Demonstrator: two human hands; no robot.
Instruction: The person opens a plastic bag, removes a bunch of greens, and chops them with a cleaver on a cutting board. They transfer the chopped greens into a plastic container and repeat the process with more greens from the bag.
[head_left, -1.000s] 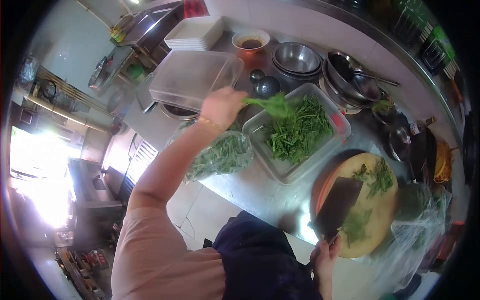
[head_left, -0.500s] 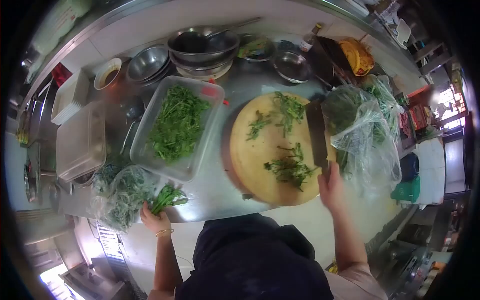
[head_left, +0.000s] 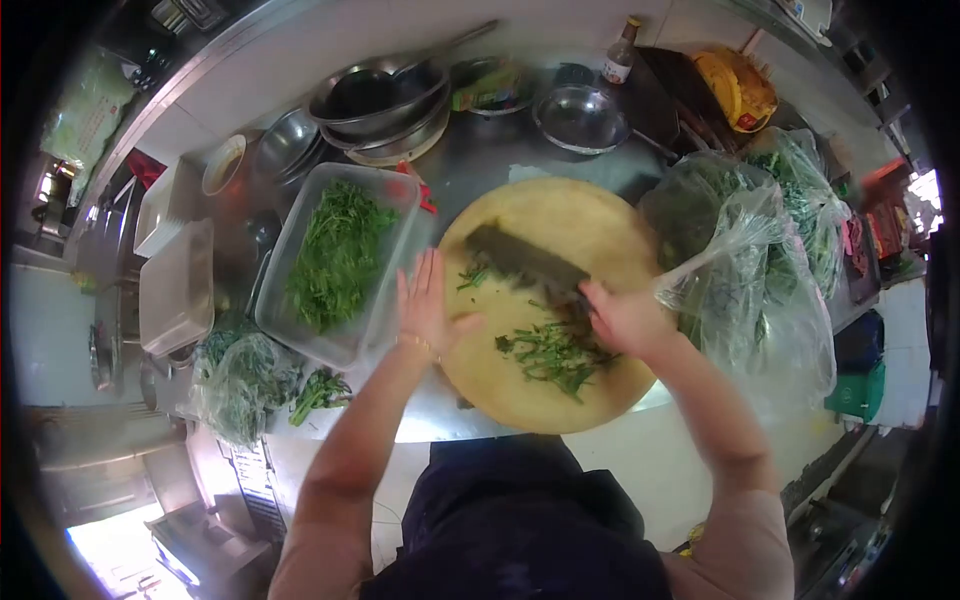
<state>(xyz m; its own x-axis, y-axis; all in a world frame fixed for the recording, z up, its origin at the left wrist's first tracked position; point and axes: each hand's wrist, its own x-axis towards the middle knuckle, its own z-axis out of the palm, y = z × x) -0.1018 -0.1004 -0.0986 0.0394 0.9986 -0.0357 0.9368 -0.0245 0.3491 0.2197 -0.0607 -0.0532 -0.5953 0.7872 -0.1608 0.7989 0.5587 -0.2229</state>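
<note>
My right hand (head_left: 628, 318) grips the handle of a cleaver (head_left: 525, 262), whose dark blade lies across the upper part of a round wooden cutting board (head_left: 560, 205). Chopped greens (head_left: 550, 358) lie in a heap on the board below the blade, and a small bit of green (head_left: 473, 275) shows at the blade's left end. Fingers stretched out and holding nothing, my left hand (head_left: 425, 310) is at the board's left edge. Beside it stands a clear plastic tub (head_left: 268, 290) of cut leafy greens (head_left: 340, 250).
A bunch of greens (head_left: 318, 393) and a bagged bundle (head_left: 240, 385) lie at the front left. More greens in plastic bags (head_left: 750, 260) crowd the board's right side. Stacked metal bowls (head_left: 385, 120), a frying pan (head_left: 580, 120) and a bottle (head_left: 620, 55) line the back.
My left hand has left the bunch of greens and moved right to the board's edge. My right hand has swung the cleaver leftward over the board, where the upper greens no longer show.
</note>
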